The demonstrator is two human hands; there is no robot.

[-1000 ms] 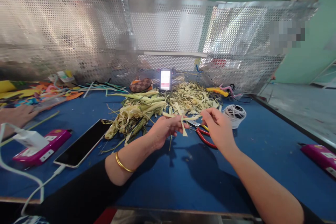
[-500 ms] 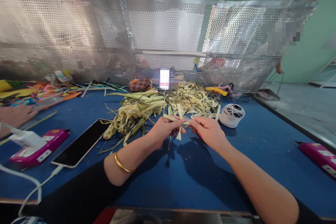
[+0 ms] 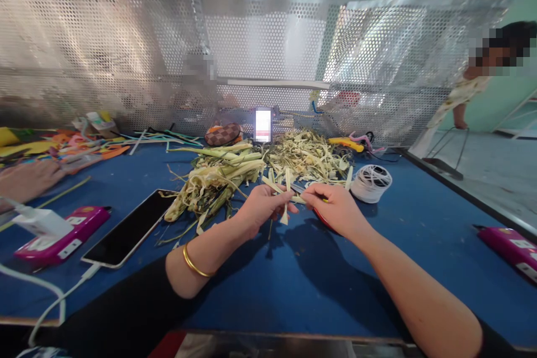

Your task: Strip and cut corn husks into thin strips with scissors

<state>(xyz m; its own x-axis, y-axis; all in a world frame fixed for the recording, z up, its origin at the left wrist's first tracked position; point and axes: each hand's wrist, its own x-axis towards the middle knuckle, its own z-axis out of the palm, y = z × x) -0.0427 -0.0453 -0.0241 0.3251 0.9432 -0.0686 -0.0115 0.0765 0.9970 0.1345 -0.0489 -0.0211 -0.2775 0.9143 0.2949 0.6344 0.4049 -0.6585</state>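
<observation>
Centrally, both hands — left hand (image 3: pixel 257 211), right hand (image 3: pixel 335 210) — pinch leaf strips (image 3: pixel 284 193) above bare table (image 3: pixel 293 285).

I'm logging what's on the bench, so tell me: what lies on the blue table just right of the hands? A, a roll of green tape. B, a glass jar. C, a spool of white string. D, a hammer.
C: a spool of white string sits on the table just beyond and to the right of the right hand, near the pile of strips.
</observation>
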